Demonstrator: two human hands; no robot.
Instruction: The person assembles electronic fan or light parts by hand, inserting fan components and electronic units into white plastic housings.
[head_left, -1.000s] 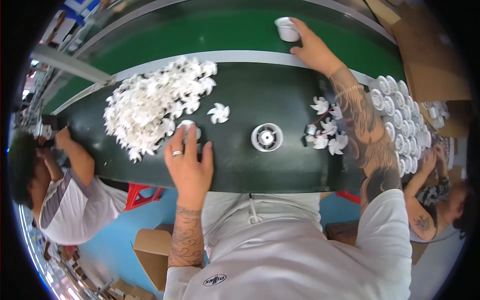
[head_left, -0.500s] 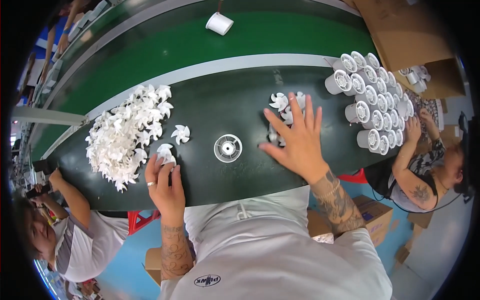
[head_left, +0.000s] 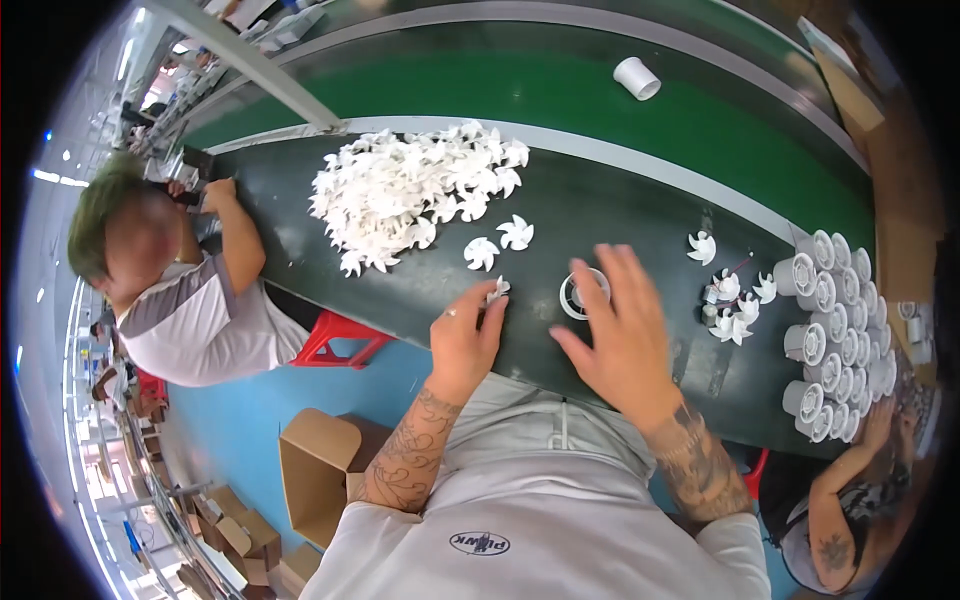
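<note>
My left hand (head_left: 466, 335) pinches a small white fan blade (head_left: 498, 291) between thumb and fingertips, just above the near side of the dark tabletop. My right hand (head_left: 625, 335) is spread flat over a round white fan housing (head_left: 568, 296). Its fingers cover the housing's right part, and I cannot tell whether they touch it. Beyond the left hand lie a loose fan blade (head_left: 481, 253) and another loose blade (head_left: 515, 233). Behind them rises a large heap of white fan blades (head_left: 410, 190).
To the right lies a small cluster of blades (head_left: 735, 318) with thin wires. Several white cup-shaped housings (head_left: 840, 330) are stacked at the far right. A white cup (head_left: 637, 78) lies on the green conveyor (head_left: 480, 75). One person (head_left: 200, 300) sits at left, another (head_left: 835, 520) at right.
The view has swung left. My right hand has left the cluster of blades and come over the round housing. My left hand has lifted a fan blade off the table.
</note>
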